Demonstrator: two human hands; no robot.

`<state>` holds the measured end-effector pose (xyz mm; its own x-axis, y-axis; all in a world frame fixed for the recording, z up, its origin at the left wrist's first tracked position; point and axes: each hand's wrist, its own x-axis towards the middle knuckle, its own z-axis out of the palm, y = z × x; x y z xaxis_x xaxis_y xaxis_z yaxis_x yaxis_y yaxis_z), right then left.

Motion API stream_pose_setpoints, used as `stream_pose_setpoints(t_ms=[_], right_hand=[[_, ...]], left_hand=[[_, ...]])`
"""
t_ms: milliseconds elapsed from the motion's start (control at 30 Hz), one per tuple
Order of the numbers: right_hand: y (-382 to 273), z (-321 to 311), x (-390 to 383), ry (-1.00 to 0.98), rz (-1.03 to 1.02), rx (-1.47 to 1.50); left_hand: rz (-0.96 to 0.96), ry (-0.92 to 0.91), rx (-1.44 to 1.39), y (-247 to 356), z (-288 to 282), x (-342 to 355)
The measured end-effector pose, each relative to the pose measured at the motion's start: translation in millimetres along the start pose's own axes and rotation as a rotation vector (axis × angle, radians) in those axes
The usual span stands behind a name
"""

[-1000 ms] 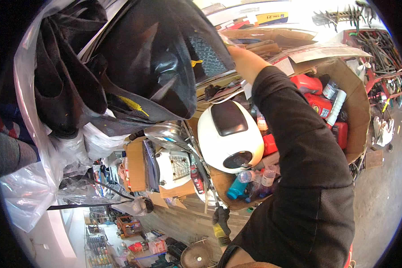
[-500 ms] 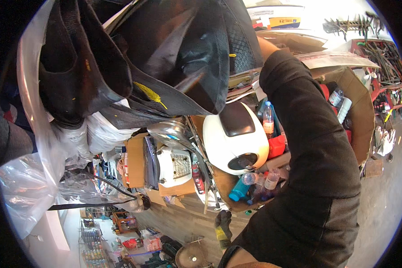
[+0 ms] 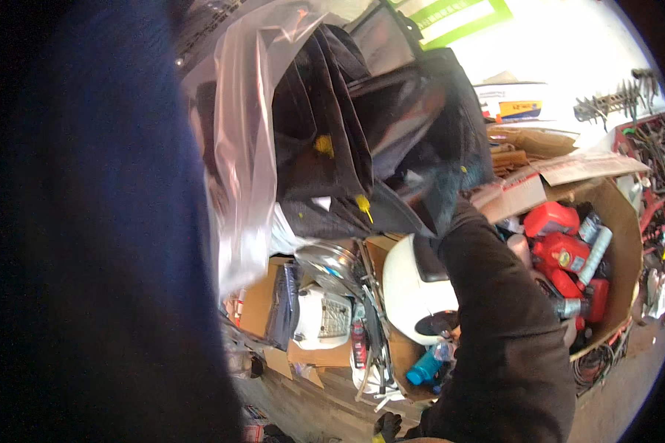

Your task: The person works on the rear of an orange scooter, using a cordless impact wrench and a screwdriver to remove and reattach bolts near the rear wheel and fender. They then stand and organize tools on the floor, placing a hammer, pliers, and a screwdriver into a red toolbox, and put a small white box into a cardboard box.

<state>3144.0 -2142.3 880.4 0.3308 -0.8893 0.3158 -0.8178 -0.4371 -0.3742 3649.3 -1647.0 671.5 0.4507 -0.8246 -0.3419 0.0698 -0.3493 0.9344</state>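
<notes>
A bundle of floppy black leather-like sheets [image 3: 414, 111] with yellow tufts hangs in front of me, partly covered by a clear plastic wrap [image 3: 247, 148]. My right arm in its dark sleeve [image 3: 510, 325] reaches up to the bundle's lower right edge. The right hand itself is hidden behind the black material, so its fingers do not show. A dark blue blurred mass, perhaps a sleeve close to the camera [image 3: 133, 221], fills the left side. My left hand does not show.
Under the bundle stand a white rounded case [image 3: 406, 295], a shiny metal bowl-like part [image 3: 332, 266] and a white plastic part [image 3: 321, 317]. An open cardboard box [image 3: 622, 251] holds red containers [image 3: 558, 251]. A teal bottle [image 3: 423, 367] lies below the case. Tools hang on the wall [image 3: 617, 105].
The view has shifted, and the bundle now appears smaller and further right. My right hand, partly visible at the sheet's edge before, is now hidden. The dark blue mass has come in at left.
</notes>
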Motion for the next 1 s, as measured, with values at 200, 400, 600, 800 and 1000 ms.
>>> stream_pose_setpoints(t_ms=[200,400,600,800,1000], right_hand=[[-84.9,1.1,4.0,0.022,-0.039,0.029],[-169.0,11.0,-113.1,0.04,-0.299,0.38],[-219.5,24.1,-350.1,0.029,-0.182,1.191],[-257.4,70.3,-535.5,0.487,0.223,2.045],[-307.6,89.4,-679.7,1.045,0.43,1.231]], left_hand=[[0.19,-0.093,-0.025,41.8,0.2,-1.9],[0.469,-0.339,-0.064,132.1,79.0,-20.6],[0.536,-0.773,0.051,152.7,151.4,-85.1],[0.361,-1.357,-0.01,83.5,201.2,-149.9],[1.571,-1.505,0.059,13.0,248.5,-243.0]])
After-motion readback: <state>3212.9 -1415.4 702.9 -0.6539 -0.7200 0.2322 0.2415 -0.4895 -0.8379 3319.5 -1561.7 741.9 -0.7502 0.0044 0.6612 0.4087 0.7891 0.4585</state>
